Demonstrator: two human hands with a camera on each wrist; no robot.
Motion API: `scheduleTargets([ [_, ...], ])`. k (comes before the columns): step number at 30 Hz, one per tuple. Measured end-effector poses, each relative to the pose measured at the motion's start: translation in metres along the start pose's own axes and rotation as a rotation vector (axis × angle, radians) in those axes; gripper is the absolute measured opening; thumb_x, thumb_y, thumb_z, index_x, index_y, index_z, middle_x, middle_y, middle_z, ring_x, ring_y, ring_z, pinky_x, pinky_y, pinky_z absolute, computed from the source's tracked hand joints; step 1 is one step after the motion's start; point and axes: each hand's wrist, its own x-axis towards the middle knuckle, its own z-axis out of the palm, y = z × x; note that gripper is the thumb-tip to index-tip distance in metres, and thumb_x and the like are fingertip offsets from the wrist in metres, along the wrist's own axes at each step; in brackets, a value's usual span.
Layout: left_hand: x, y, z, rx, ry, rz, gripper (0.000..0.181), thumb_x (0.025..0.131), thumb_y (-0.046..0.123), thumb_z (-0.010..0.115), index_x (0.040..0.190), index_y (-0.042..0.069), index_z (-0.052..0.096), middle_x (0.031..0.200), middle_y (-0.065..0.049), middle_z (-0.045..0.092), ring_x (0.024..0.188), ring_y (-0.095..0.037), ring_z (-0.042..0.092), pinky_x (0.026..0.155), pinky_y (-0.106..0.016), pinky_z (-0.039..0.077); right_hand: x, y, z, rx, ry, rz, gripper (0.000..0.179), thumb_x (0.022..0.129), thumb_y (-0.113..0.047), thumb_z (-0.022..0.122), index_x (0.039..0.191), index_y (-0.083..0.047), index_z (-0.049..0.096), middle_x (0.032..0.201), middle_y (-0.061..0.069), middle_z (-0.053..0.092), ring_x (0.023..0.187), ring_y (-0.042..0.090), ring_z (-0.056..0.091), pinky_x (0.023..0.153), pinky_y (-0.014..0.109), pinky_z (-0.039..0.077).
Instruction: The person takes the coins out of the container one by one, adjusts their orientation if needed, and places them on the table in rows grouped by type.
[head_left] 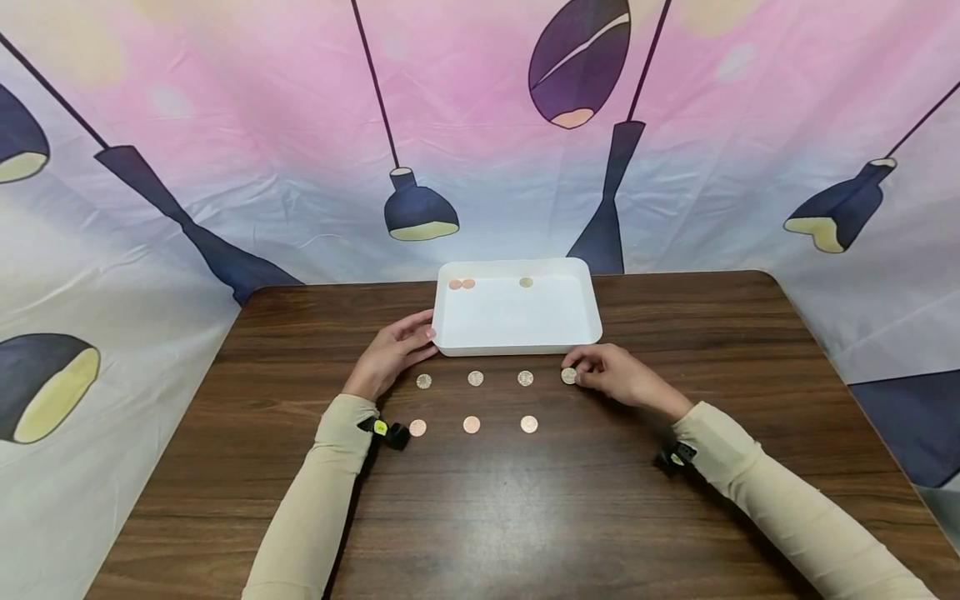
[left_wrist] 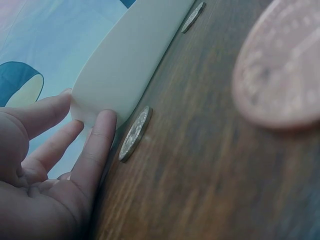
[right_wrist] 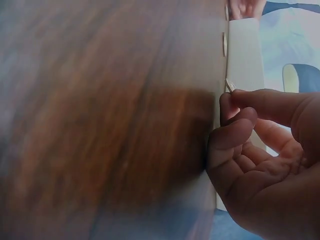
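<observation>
The left hand (head_left: pixel 386 358) grips nothing; its fingers lie mostly straight, their tips touching the left side and near left corner of a white tray (head_left: pixel 517 321), which sits between and slightly beyond the two hands. The right hand (head_left: pixel 618 377) pinches a silvery coin (head_left: pixel 568 377) between thumb and index finger, its other fingers curled in toward the palm; the right wrist view shows this coin tilted, just in front of the tray's near wall. Three more silver-toned coins (head_left: pixel 476 378) lie flat on the wooden table (head_left: pixel 525 517), spaced in a line running from just beside the left hand across to the right hand's fingertips. Closer to the person than both hands, three coppery coins (head_left: pixel 471 425) form a second row, the leftmost right beside the left wrist's camera (head_left: pixel 397 435). Inside the tray, beyond the hands and along its far side, two copper coins (head_left: pixel 462 284) touch each other on the left hand's side, and one dull yellowish coin (head_left: pixel 527 282) lies well apart from them, toward the right hand's side. Past both hands and the tray hangs a pastel cloth (head_left: pixel 480 100) printed with dark lamps.
</observation>
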Motion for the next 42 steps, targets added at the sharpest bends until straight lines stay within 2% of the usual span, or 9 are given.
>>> scheduleTargets([
  [6,0.0,0.0,0.002,-0.001,0.004,-0.001,0.055,0.109,0.011,0.06,0.162,0.009,0.044,0.133,-0.012,0.055,0.119,-0.018,0.062,0.104,-0.031,0.059,-0.001,0.002,-0.002,0.003,-0.001,0.031,0.022,0.098,0.007,0.062,0.118,0.003,0.07,0.088,0.009,0.069,0.059,0.014,0.051,0.049,0.023,0.044],
  [13,0.001,0.0,0.001,-0.001,0.006,-0.001,0.055,0.109,0.01,0.059,0.162,0.008,0.043,0.132,-0.012,0.055,0.118,-0.018,0.063,0.104,-0.031,0.059,-0.001,0.002,-0.002,-0.045,0.005,0.038,0.023,0.098,0.004,0.065,0.12,0.002,0.071,0.089,0.007,0.069,0.06,0.013,0.053,0.05,0.024,0.047],
  [17,0.001,0.001,0.001,-0.003,0.006,0.0,0.055,0.109,0.01,0.059,0.162,0.008,0.043,0.132,-0.012,0.055,0.118,-0.018,0.063,0.103,-0.031,0.059,-0.001,-0.001,0.001,-0.106,0.032,0.018,0.022,0.094,0.004,0.071,0.116,0.002,0.071,0.087,0.004,0.067,0.064,0.011,0.054,0.056,0.023,0.048],
  [21,0.001,0.001,0.001,-0.008,0.009,-0.003,0.055,0.109,0.01,0.06,0.162,0.007,0.043,0.131,-0.012,0.055,0.117,-0.018,0.063,0.103,-0.03,0.059,0.0,-0.003,0.005,-0.217,0.074,-0.014,0.022,0.09,0.005,0.075,0.111,-0.001,0.073,0.083,-0.001,0.064,0.07,0.009,0.056,0.067,0.025,0.049],
  [25,0.001,0.001,0.001,-0.003,0.007,-0.005,0.055,0.109,0.01,0.06,0.162,0.008,0.043,0.131,-0.012,0.055,0.117,-0.017,0.063,0.103,-0.031,0.059,-0.001,-0.007,0.008,-0.346,0.09,-0.026,0.022,0.091,0.004,0.077,0.111,-0.004,0.075,0.083,-0.002,0.064,0.076,0.012,0.059,0.073,0.034,0.053],
  [29,0.001,0.0,0.001,0.001,0.002,0.0,0.055,0.109,0.01,0.059,0.162,0.007,0.043,0.131,-0.012,0.055,0.118,-0.018,0.063,0.104,-0.032,0.059,-0.003,-0.009,0.01,-0.444,0.089,-0.046,0.023,0.091,0.001,0.079,0.113,-0.004,0.077,0.088,0.002,0.069,0.085,0.019,0.066,0.078,0.043,0.058],
  [33,0.001,-0.001,0.0,-0.006,0.004,0.001,0.055,0.109,0.009,0.059,0.162,0.007,0.043,0.131,-0.012,0.055,0.118,-0.018,0.062,0.103,-0.031,0.059,-0.004,-0.009,0.011,-0.475,0.095,-0.066,0.021,0.092,0.001,0.078,0.113,-0.003,0.077,0.094,0.006,0.07,0.089,0.024,0.068,0.08,0.047,0.06],
  [42,0.001,-0.001,0.001,-0.016,0.009,0.005,0.054,0.109,0.008,0.059,0.161,0.007,0.043,0.131,-0.013,0.055,0.116,-0.018,0.063,0.102,-0.03,0.06,-0.004,-0.009,0.011,-0.467,0.117,-0.082,0.012,0.096,-0.004,0.078,0.108,-0.006,0.078,0.097,0.006,0.07,0.089,0.022,0.068,0.077,0.045,0.06],
])
